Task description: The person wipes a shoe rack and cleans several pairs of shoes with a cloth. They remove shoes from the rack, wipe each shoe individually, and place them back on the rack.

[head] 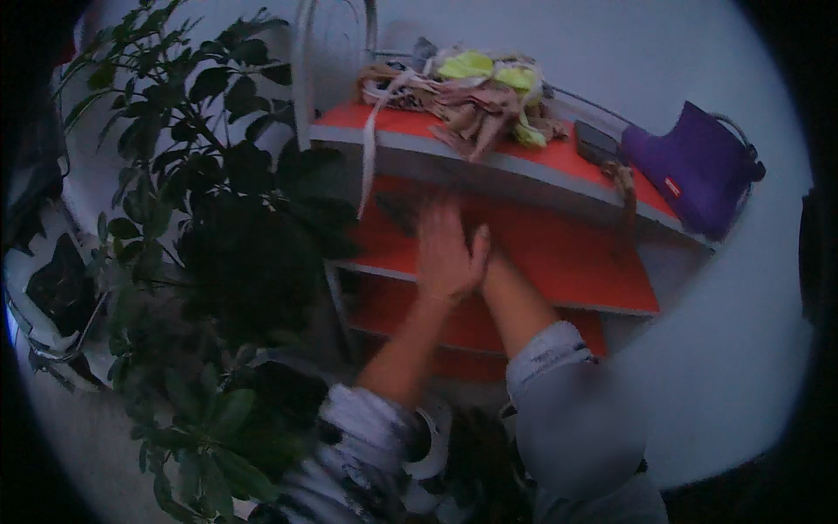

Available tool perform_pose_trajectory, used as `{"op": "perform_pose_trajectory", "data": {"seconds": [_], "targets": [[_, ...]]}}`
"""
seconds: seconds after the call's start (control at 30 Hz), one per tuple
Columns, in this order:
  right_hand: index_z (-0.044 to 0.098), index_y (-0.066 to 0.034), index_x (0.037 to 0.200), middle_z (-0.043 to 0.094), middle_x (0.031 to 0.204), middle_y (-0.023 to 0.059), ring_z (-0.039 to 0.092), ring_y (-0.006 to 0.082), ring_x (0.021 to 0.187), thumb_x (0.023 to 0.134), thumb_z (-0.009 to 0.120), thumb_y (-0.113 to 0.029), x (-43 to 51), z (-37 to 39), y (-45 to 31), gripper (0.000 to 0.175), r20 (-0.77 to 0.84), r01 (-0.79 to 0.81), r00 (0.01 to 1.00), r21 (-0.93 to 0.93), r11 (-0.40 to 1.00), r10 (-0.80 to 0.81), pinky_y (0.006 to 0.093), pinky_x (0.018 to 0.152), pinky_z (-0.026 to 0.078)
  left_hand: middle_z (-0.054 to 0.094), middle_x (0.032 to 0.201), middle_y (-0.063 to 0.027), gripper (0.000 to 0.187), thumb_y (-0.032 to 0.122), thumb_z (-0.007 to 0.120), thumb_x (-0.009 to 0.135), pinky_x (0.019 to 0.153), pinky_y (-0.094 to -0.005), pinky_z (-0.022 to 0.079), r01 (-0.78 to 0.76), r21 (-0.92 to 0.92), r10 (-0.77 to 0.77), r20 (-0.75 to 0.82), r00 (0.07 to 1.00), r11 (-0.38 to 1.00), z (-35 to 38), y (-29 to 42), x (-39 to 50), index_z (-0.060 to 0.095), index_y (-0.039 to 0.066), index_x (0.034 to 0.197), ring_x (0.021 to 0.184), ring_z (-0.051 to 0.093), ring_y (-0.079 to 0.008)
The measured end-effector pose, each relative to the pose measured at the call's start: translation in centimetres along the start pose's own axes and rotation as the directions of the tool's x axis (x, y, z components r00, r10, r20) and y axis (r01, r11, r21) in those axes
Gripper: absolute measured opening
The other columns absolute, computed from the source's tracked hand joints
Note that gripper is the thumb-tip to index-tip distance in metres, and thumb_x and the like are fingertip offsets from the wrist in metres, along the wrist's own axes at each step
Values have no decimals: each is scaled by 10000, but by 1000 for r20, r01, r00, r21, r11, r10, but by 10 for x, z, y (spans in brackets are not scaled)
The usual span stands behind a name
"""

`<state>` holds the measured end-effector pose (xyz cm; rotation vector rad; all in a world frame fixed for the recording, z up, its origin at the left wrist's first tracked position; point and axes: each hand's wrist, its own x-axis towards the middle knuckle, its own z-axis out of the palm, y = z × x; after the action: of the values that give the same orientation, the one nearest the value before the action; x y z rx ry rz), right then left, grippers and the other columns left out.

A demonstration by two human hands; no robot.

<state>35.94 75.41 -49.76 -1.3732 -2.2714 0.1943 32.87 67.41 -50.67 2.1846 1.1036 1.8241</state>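
Note:
My left hand [445, 252] is stretched flat, its back to the camera, the thumb apart from the straight fingers. It overlaps my right hand [494, 265], of which little more than the base and wrist shows. The palms face each other and seem to touch; whether anything lies between them is hidden. Both hands are over the red middle shelf [563, 255] of a shelf rack. Beyond the left fingertips is a dark, blurred object [396, 213] on or above that shelf.
On the top shelf [334, 118] lie a heap of crumpled cloth strips [474, 118], a dark flat case [596, 141] and a purple fabric item [694, 170]. A brown strip [625, 187] hangs over its front edge. A leafy plant [242, 249] crowds the left side. A white wall [733, 327] stands right.

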Motion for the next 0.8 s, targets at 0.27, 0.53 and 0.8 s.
{"op": "perform_pose_trajectory", "data": {"seconds": [0.27, 0.53, 0.8], "targets": [[484, -77, 1288, 470, 1320, 188, 434, 337, 1234, 910, 419, -222, -93, -71, 16, 411, 174, -67, 985, 357, 932, 4, 400, 1046, 342, 414, 1284, -290, 589, 371, 499, 878, 1046, -490, 284, -19, -53, 18, -27, 999, 998, 18, 5, 3, 399, -60, 1265, 1213, 380, -441], [445, -73, 1330, 429, 1372, 166, 362, 335, 1298, 911, 432, -170, -172, -78, 67, 430, -131, -22, 991, -35, 999, 17, 396, 1081, 304, 455, 1240, -266, 545, 323, 535, 866, 979, -453, 363, 45, 136, -75, 225, 972, 990, -9, 6, -1, 422, -60, 1237, 1155, 440, -403], [513, -75, 1255, 495, 1292, 159, 461, 343, 1199, 874, 476, -76, -213, -96, 52, 383, -199, -139, 970, 21, 990, 141, 419, 1007, 388, 533, 1103, -156, 311, 189, 518, 899, 907, -358, 402, 450, -245, -430, 133, 893, 859, -45, 78, -130, 497, 10, 1153, 1031, 516, -288]]}}
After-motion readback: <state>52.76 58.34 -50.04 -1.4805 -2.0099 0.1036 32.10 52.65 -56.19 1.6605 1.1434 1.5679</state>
